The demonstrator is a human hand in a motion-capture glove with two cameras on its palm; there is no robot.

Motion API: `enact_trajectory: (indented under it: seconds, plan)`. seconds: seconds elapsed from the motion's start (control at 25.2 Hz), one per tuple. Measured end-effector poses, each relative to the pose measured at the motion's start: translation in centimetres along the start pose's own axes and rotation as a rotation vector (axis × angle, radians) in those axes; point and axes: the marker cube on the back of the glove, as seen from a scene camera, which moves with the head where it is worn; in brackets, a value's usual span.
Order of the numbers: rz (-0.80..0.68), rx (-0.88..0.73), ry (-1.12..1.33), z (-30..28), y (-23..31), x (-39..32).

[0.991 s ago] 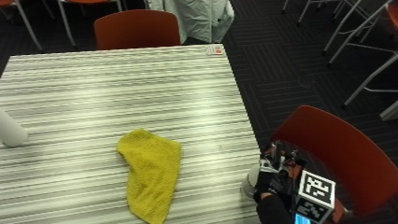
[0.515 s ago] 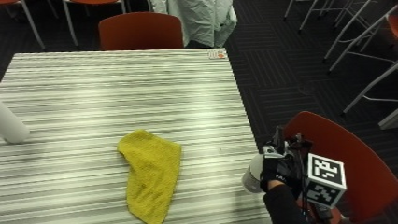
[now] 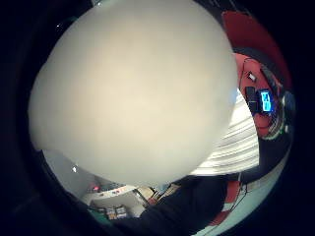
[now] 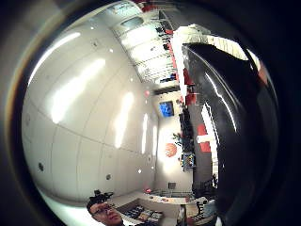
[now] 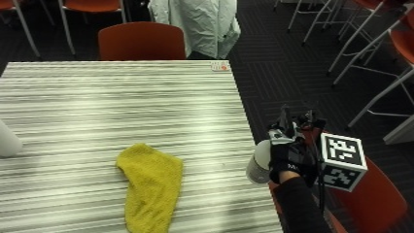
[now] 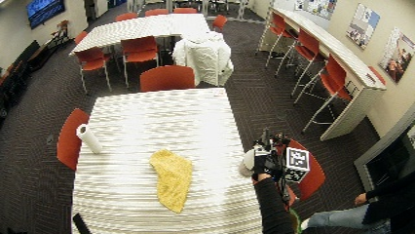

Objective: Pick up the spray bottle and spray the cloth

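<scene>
Gripping spray bottle (image 5: 261, 162); gloved right hand (image 5: 291, 158)

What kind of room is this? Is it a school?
Probably a cafeteria or a break room, maybe in a school or an office. There are long striped tables, lots of red chairs, and a high counter with stools along the wall.

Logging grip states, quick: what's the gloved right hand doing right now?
Right hand: holding the white spray bottle at the table's edge, away from the yellow cloth.
</scene>
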Motion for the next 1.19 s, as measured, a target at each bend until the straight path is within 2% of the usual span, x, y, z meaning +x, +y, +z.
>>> enact_trajectory:
  seconds: [0.16,0.59,0.95,1.19]
  plan:
    - [0.015,-0.073,0.005,2.3,1.0,-0.1]
    - [0.013,-0.406,0.004,13.6,4.2,-0.7]
    - [0.042,-0.454,0.114,14.0,3.1,0.4]
    - [0.216,-0.549,0.332,14.2,1.1,4.6]
